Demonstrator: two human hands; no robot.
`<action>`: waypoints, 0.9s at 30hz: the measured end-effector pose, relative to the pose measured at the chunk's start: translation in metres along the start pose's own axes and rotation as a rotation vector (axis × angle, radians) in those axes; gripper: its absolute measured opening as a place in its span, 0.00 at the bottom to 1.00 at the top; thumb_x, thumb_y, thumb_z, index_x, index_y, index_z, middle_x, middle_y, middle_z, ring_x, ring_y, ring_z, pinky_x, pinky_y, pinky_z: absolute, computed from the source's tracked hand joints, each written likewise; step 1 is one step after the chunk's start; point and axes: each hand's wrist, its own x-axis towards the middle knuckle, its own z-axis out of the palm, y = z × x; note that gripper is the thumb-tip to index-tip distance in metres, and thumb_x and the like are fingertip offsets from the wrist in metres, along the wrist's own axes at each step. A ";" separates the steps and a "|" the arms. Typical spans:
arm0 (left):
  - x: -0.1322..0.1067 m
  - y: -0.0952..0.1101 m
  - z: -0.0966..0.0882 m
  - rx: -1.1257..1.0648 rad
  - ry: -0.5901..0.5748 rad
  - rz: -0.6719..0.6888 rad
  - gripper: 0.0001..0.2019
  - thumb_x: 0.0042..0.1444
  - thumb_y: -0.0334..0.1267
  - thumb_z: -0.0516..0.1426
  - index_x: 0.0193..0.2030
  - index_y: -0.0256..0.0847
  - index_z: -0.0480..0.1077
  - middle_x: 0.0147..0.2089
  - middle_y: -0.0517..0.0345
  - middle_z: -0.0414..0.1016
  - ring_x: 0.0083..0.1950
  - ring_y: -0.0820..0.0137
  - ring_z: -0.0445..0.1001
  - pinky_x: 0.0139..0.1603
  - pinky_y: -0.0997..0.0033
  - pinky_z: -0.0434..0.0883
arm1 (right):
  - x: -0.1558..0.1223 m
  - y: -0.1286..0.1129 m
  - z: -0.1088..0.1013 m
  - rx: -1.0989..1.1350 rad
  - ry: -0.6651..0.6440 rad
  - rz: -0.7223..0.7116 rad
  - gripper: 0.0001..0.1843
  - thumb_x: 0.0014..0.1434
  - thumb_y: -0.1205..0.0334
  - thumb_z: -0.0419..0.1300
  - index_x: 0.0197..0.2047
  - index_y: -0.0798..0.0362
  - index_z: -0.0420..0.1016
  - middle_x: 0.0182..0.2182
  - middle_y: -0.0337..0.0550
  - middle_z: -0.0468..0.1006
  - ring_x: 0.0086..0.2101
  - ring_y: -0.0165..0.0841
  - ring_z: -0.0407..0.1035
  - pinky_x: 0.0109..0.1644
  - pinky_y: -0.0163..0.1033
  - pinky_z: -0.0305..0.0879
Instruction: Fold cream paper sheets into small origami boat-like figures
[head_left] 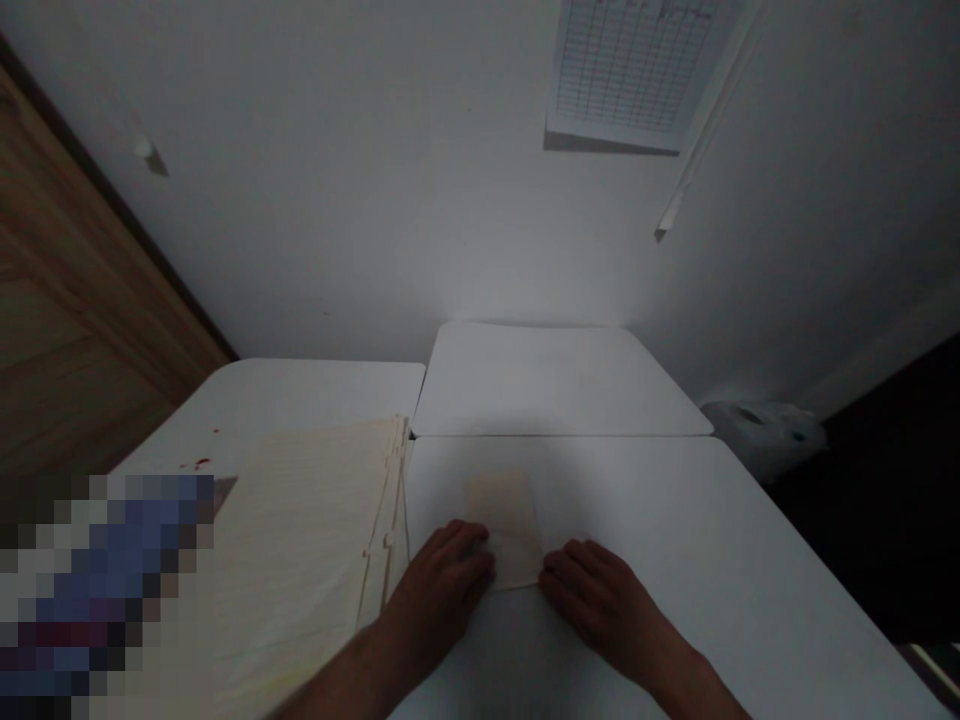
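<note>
A small, flat cream-coloured square point(504, 510) lies on the white table in front of me; I cannot tell if it is cloth or paper. My left hand point(456, 575) is at its left side, with bent fingers gripping the edge near the lower left corner. At the lower right corner, my right hand point(589, 590) has its fingers curled together, the tips pinching the square's edge. Left of my hands lies a stack of large cream-coloured sheets point(307, 530) with uneven edges along its right side.
White table panels point(675, 530) meet at seams, and another panel point(540, 380) reaches back to the wall. A printed chart point(637, 75) hangs above. A white plastic bag point(765, 430) is beyond the right edge. Wooden door point(82, 290) at left; the lower left is pixelated.
</note>
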 end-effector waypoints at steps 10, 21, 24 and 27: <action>0.001 -0.001 0.001 0.010 0.016 0.018 0.07 0.58 0.27 0.55 0.35 0.40 0.72 0.46 0.49 0.72 0.48 0.61 0.70 0.46 0.57 0.73 | -0.008 0.005 -0.009 0.076 0.012 0.089 0.11 0.60 0.71 0.54 0.44 0.52 0.72 0.36 0.47 0.76 0.35 0.36 0.68 0.42 0.43 0.65; -0.001 -0.001 0.002 0.028 0.036 0.039 0.08 0.60 0.28 0.53 0.36 0.41 0.72 0.46 0.50 0.72 0.48 0.61 0.71 0.46 0.56 0.72 | -0.007 -0.002 -0.012 0.137 -0.067 0.142 0.12 0.60 0.66 0.54 0.47 0.49 0.72 0.35 0.45 0.73 0.36 0.36 0.66 0.44 0.43 0.63; -0.002 -0.001 0.001 0.019 0.029 0.034 0.08 0.60 0.28 0.52 0.36 0.41 0.72 0.46 0.49 0.72 0.48 0.61 0.70 0.47 0.56 0.72 | -0.011 -0.001 -0.011 0.136 -0.067 0.126 0.12 0.60 0.65 0.54 0.47 0.49 0.72 0.33 0.44 0.73 0.34 0.36 0.65 0.42 0.43 0.63; -0.002 -0.001 0.001 0.006 0.013 0.026 0.08 0.59 0.27 0.53 0.37 0.41 0.72 0.47 0.49 0.72 0.48 0.61 0.70 0.47 0.56 0.72 | -0.014 0.000 -0.010 0.142 -0.069 0.135 0.11 0.60 0.64 0.54 0.46 0.49 0.73 0.31 0.44 0.73 0.33 0.36 0.65 0.41 0.44 0.63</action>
